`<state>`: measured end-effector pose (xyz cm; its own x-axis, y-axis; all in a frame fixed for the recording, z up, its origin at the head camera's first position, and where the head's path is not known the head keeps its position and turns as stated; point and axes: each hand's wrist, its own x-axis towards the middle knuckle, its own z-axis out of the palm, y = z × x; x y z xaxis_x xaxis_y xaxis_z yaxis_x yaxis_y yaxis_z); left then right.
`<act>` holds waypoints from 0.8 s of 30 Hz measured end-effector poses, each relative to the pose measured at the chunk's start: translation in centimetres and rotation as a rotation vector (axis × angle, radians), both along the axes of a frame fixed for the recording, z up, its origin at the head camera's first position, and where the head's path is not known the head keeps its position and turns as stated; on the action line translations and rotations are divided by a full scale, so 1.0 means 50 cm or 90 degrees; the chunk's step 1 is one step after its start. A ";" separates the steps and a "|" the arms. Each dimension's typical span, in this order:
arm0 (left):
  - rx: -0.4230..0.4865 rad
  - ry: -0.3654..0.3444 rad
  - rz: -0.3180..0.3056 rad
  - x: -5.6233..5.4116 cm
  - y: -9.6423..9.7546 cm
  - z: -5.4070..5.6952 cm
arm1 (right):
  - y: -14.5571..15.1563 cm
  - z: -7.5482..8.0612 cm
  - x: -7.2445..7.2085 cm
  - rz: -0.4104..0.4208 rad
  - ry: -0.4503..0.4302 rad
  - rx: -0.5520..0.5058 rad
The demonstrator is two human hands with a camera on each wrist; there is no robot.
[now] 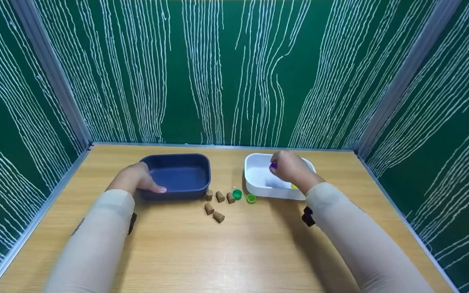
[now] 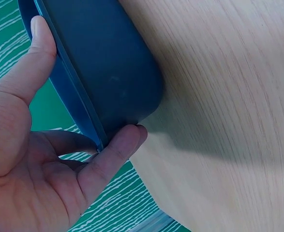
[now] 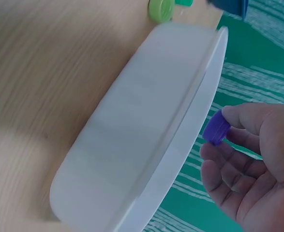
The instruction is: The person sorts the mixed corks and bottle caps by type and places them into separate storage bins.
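Note:
At the left, a dark blue plastic bin (image 1: pixel 177 175) stands on the table, and my left hand (image 1: pixel 133 178) grips its left end. In the left wrist view the thumb (image 2: pixel 42 43) lies over the rim and the fingers curl against the outside of the bin's end. Over the white bin (image 1: pixel 255 181) on the right, my right hand (image 1: pixel 292 167) pinches a purple bottle cap (image 3: pixel 216 127) between thumb and fingers. A yellow thing (image 1: pixel 294 186) shows inside the white bin, partly hidden by the right wrist.
Several brown corks (image 1: pixel 220 196) lie on the wooden table (image 1: pixel 234 252) between and in front of the bins. A green cap (image 1: pixel 237 194) and a light green cap (image 1: pixel 251 198) sit beside the white bin. Green panels with white streaks (image 1: pixel 234 73) enclose the table's back and sides.

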<state>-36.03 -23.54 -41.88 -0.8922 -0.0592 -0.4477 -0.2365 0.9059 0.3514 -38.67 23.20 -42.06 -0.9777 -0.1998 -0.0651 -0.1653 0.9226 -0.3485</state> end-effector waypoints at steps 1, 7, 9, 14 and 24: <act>0.002 -0.002 0.002 0.000 0.000 0.000 | 0.004 -0.001 -0.006 -0.009 -0.008 0.000; 0.004 0.000 -0.006 0.002 0.001 0.002 | 0.030 -0.010 -0.039 -0.054 -0.032 -0.004; 0.006 0.001 -0.006 0.003 0.001 0.002 | 0.038 -0.016 -0.047 -0.072 -0.046 -0.018; 0.007 0.003 -0.002 0.002 -0.001 0.000 | 0.052 -0.042 -0.061 -0.091 -0.055 -0.050; 0.033 -0.004 0.029 0.007 0.000 0.001 | 0.062 -0.063 -0.061 -0.129 -0.093 -0.063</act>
